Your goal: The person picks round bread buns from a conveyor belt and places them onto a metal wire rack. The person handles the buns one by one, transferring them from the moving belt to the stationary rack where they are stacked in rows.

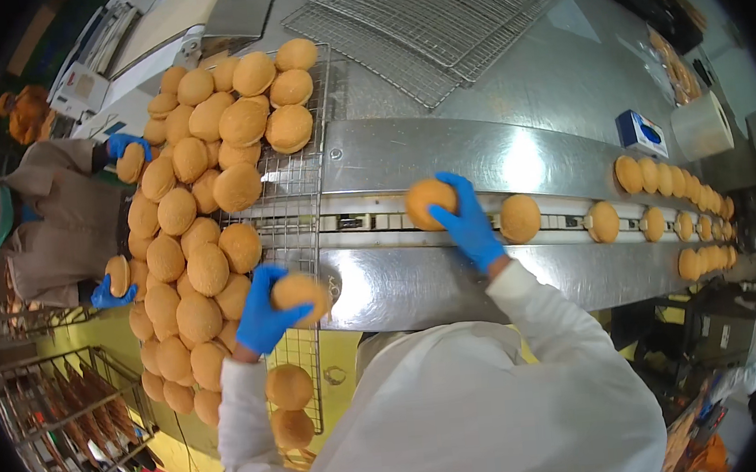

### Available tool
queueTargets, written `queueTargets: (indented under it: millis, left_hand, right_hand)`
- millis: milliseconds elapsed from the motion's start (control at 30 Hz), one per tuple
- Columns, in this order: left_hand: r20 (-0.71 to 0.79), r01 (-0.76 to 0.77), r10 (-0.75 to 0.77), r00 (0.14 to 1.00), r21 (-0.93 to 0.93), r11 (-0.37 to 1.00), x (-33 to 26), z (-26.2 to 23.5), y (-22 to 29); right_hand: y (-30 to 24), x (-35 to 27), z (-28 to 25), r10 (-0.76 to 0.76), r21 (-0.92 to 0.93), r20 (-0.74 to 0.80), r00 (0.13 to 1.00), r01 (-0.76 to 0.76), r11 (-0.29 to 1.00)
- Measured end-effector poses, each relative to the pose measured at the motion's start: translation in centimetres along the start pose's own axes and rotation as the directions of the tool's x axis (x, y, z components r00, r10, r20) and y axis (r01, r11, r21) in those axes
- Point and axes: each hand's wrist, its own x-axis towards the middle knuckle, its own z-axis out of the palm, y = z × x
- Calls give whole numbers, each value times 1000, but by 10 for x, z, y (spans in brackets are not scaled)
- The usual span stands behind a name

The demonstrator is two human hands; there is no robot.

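Both my hands wear blue gloves. My left hand [264,314] is closed around a round golden bun [301,299] over the edge of a wire rack [287,209]. Many similar buns [207,269] lie heaped on that rack to its left. Further right, my right hand [468,222] grips another bun [429,205] above the near end of a narrow conveyor [359,222]. Beside that hand a single bun [520,218] sits on the conveyor, and several more follow in a line toward the right.
A co-worker [61,216] in blue gloves holds buns across the rack at left. Bun rows [704,261] flank the conveyor's far right. Bare wire racks [432,19] lie on the steel table at the back. A tissue box [641,134] and white roll [702,126] stand right.
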Motion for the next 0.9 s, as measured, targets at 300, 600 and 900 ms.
queueTargets:
  millis: [300, 600, 900]
  left_hand:
    - [-752, 112, 44, 658, 155, 982, 145, 187, -41]
    - [-798, -49, 288, 529, 310, 950, -27, 129, 22]
    - [-580, 116, -813, 49, -806, 581, -279, 112, -94]
  right_hand:
    - [4, -48, -86, 99, -374, -162, 982, -154, 914]
    - [-123, -35, 37, 30, 208, 369, 929, -114, 972]
    - [-157, -142, 265, -411, 87, 840, 353, 661, 745]
